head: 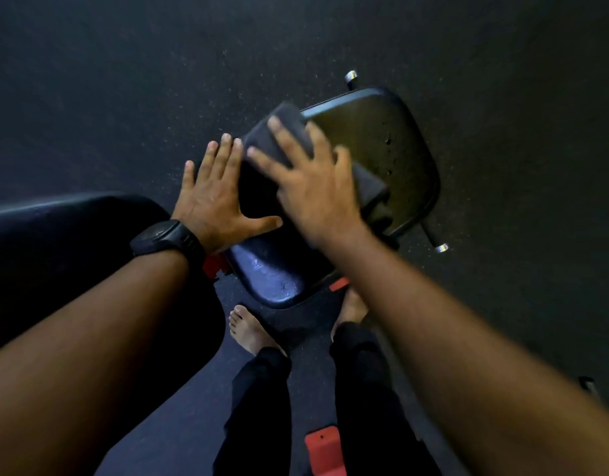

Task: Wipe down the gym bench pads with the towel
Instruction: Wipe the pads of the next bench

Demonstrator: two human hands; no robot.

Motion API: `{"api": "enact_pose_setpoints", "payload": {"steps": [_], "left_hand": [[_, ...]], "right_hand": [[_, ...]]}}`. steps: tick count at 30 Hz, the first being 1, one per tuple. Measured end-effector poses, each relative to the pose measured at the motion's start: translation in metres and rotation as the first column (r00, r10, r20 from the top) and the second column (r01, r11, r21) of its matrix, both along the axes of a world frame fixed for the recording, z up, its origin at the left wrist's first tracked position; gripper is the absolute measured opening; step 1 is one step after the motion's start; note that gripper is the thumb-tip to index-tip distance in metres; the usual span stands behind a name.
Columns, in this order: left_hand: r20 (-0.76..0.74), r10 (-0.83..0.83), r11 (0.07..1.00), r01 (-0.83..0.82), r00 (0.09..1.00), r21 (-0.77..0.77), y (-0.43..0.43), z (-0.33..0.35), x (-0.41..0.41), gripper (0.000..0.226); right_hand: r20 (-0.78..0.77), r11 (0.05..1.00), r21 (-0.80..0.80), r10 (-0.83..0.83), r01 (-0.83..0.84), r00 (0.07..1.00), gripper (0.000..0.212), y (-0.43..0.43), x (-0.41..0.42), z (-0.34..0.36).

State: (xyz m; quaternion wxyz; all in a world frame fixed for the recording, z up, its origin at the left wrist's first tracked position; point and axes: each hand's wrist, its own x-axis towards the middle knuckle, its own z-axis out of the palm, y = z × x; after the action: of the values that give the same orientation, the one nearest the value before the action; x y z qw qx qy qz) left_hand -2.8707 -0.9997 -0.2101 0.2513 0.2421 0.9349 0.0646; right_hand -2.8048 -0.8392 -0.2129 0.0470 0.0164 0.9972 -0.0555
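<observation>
Charcoal-grey towel (291,113), folded into a thick oblong, lies on top of the pads where the near pad (268,273) meets the far pad (382,139). Its cloth looks matte and soft, while the near pad is glossy black with a bluish sheen and the far pad is a duller, olive-tinged black with a few small marks. The towel's long axis runs from upper left to lower right in the view, crosswise to the two pads, which stretch away from the person toward the upper right.

The right grip (313,187), blurred by motion, lies palm down on the towel with fingers spread and fairly straight, pressing rather than pinching. The left grip (210,201) rests flat on the left edge of the near pad, its fingers straight and close together and its thumb splayed out toward the right wrist; it holds nothing. A black watch (167,238) sits on the left wrist.

A third, larger black pad (73,235) shows at the left edge. Bare feet (248,331) stand on the dark speckled floor (158,80) below the near pad, near red frame parts (325,448).
</observation>
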Motion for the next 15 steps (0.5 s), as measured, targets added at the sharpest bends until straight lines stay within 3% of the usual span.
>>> {"api": "enact_pose_setpoints", "payload": {"steps": [2, 4, 6, 10, 12, 15], "left_hand": [[-0.004, -0.002, 1.000, 0.002, 1.000, -0.009, 0.004, -0.002, 0.001, 0.133], [0.018, 0.004, 1.000, -0.004, 1.000, -0.016, 0.007, -0.001, 0.002, 0.134], [0.032, 0.019, 1.000, -0.018, 0.999, -0.010, 0.009, -0.001, 0.003, 0.133], [-0.013, -0.052, 0.999, 0.052, 0.999, 0.004, 0.012, -0.002, 0.008, 0.124], [-0.054, -0.117, 0.993, 0.118, 0.992, 0.018, 0.016, -0.004, 0.008, 0.115], [-0.071, -0.079, 0.997, 0.079, 0.994, -0.005, 0.022, -0.007, 0.003, 0.119]], "right_hand": [[0.028, 0.987, 0.011, -0.160, 0.160, 0.987, 0.064, 0.043, -0.022, 0.002], [0.015, 0.889, -0.013, -0.457, 0.457, 0.889, 0.068, 0.056, -0.011, 0.008], [-0.041, 0.810, 0.028, -0.585, 0.586, 0.810, 0.066, 0.033, 0.023, 0.010], [-0.036, 0.920, -0.033, -0.393, 0.392, 0.919, 0.060, -0.033, 0.068, 0.003], [-0.051, 0.966, -0.052, -0.257, 0.254, 0.965, 0.060, -0.025, 0.038, -0.002], [-0.001, 0.993, 0.077, -0.095, 0.095, 0.995, 0.060, 0.021, -0.014, -0.007]]}}
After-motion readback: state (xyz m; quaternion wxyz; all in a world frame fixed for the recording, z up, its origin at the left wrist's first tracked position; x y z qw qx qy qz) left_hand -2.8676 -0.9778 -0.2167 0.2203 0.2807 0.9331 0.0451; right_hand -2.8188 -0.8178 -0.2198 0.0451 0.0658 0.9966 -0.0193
